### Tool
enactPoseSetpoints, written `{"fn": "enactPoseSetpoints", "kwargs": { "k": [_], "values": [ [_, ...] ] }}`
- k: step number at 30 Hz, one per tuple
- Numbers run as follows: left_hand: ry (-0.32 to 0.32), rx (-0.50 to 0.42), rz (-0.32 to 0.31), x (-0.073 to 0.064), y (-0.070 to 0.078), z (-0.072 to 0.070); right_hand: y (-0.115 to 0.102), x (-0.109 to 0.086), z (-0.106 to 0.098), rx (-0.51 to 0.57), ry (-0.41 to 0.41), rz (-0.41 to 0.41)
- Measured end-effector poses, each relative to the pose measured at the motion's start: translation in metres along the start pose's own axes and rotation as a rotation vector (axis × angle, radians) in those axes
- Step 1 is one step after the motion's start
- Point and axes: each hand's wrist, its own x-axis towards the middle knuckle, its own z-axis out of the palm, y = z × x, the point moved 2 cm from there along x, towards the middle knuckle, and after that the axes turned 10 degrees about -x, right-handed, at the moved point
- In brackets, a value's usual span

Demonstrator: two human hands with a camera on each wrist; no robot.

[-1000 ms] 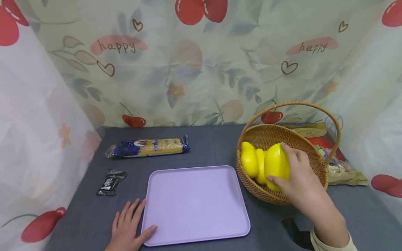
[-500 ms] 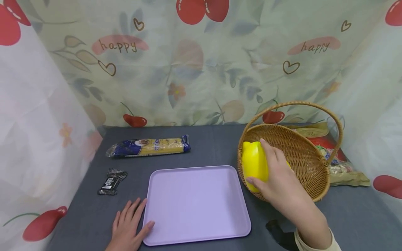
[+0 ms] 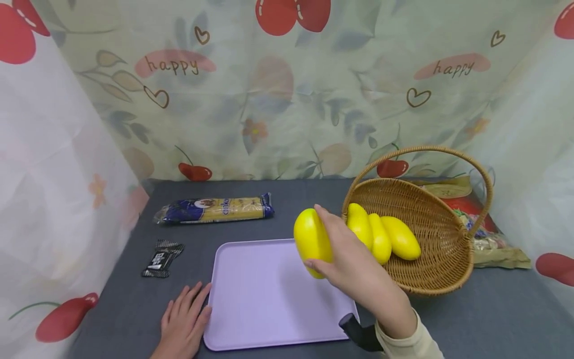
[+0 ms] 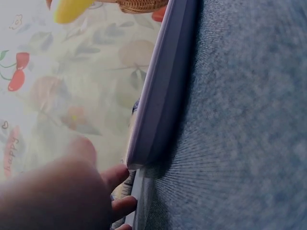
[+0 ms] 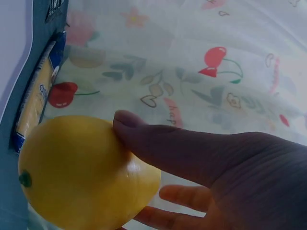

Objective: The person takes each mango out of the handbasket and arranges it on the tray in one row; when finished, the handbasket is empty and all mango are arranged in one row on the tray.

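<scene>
My right hand grips a smooth yellow mango between thumb and fingers, above the far right part of a lilac tray. In the right wrist view the mango shows a small green stem nub, with the thumb across its upper side. My left hand lies beside the tray's left edge with its fingers extended; in the left wrist view a fingertip touches the tray's corner. Several more yellow mangoes lie in a wicker basket to the right of the right hand.
A blue-and-yellow pasta packet lies behind the tray. To its left front is a small black wrapped snack. Behind the basket, whose tall handle arches up, is a red-and-brown bag. A patterned curtain encloses the table.
My right hand has moved left with the mango, out of the basket to above the tray. The left thumb has drawn back off the tray's rim towards the fingers.
</scene>
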Motion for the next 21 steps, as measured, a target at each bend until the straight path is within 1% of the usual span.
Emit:
{"fn": "enactPoseSetpoints", "kwargs": {
  "k": [3, 6, 8, 13, 17, 21],
  "values": [
    [-0.001, 0.029, -0.035, 0.002, -0.002, -0.002, -0.005, 0.009, 0.009, -0.012, -0.030, -0.025],
    [-0.026, 0.073, -0.071, 0.004, -0.003, -0.004, -0.010, 0.018, 0.020, -0.011, -0.060, -0.052],
    [-0.044, 0.076, -0.085, 0.004, -0.004, -0.003, -0.013, 0.022, 0.026, -0.012, -0.080, -0.058],
    [-0.045, 0.057, -0.084, 0.004, -0.002, -0.002, -0.021, 0.029, 0.041, -0.004, -0.134, -0.065],
    [-0.034, 0.057, -0.072, 0.004, -0.002, -0.001, -0.028, 0.037, 0.054, 0.028, -0.191, -0.068],
    [-0.021, 0.067, -0.057, 0.003, -0.004, -0.003, -0.037, 0.048, 0.073, 0.060, -0.248, -0.041]
  ]
}}
